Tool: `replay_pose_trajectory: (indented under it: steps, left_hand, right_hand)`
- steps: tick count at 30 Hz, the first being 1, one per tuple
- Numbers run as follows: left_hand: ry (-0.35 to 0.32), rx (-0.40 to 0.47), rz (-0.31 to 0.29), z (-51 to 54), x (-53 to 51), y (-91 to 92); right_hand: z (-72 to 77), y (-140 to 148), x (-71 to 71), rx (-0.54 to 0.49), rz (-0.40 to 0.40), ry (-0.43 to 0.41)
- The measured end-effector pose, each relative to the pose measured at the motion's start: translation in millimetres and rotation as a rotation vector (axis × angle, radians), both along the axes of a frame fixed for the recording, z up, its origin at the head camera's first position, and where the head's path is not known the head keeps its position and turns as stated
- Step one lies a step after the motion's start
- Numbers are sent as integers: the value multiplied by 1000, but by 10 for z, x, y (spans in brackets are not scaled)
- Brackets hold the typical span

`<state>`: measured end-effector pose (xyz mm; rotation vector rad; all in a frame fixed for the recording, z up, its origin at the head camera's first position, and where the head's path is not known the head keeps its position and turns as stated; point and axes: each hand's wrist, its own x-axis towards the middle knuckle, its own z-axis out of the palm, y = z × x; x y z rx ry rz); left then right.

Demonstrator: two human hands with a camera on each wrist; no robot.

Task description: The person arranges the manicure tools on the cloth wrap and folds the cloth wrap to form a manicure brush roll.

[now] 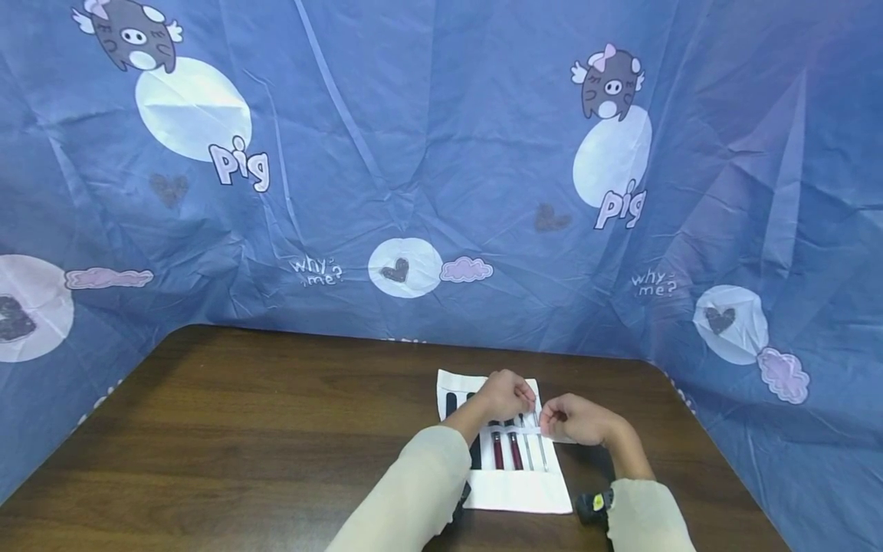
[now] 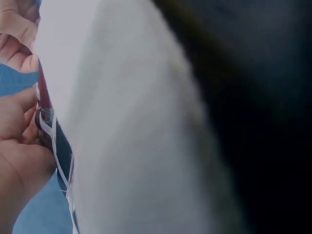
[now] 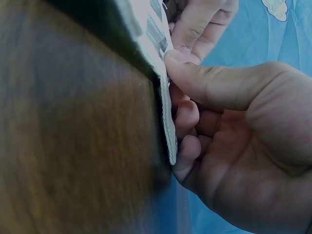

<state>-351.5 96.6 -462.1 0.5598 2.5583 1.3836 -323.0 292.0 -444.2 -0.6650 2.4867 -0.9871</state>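
A white fabric tool roll (image 1: 517, 491) lies unrolled on the table, seen in the head view. Slim tools sit side by side under its white band: dark flat ones at the left, two with dark red handles (image 1: 516, 452), then thin metal tools (image 1: 530, 452) at the right. My left hand (image 1: 507, 395) reaches across the upper part, thumb and finger pinched at the upper end of a thin metal tool. Beside it, my right hand (image 1: 582, 420) pinches the roll's right edge near the band. In the right wrist view, the right hand's fingers (image 3: 187, 114) curl at that edge; their exact hold is partly hidden.
The brown wooden table (image 1: 241, 429) extends to the left of the roll. A blue printed cloth (image 1: 414, 169) hangs behind and around it. A black wrist device (image 1: 595, 506) is by the right sleeve. In the left wrist view, a pale sleeve (image 2: 122, 122) covers much of the scene.
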Motion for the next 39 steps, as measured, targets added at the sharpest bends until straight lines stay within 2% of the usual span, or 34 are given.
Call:
replay_pose_trajectory:
  steps: [5,11,21,26,30,34,39]
  left_hand:
    - [7,-21,-53,-18,-19,-1]
    - [73,-93,-109,-30,-46,-15]
    - [90,-78,-94,25,-13,-63]
    - [177,-61,-68,104,-49,-79]
    - [244,-96,-60,182,-81,-141]
    - [297,-134,-95,236,-97,-248]
    - [326,-220,-176,305,-48,-458]
  right_hand:
    - [-6,6,0,1,-3,-10]
    - [-18,2,0,-11,-4,-12]
    - [2,-33,12,5,-9,-15]
    - [20,-45,15,52,-41,6]
    - [46,-59,28,62,-65,12]
    - [104,-83,47,67,-83,22]
    - [238,-136,98,68,-88,47]
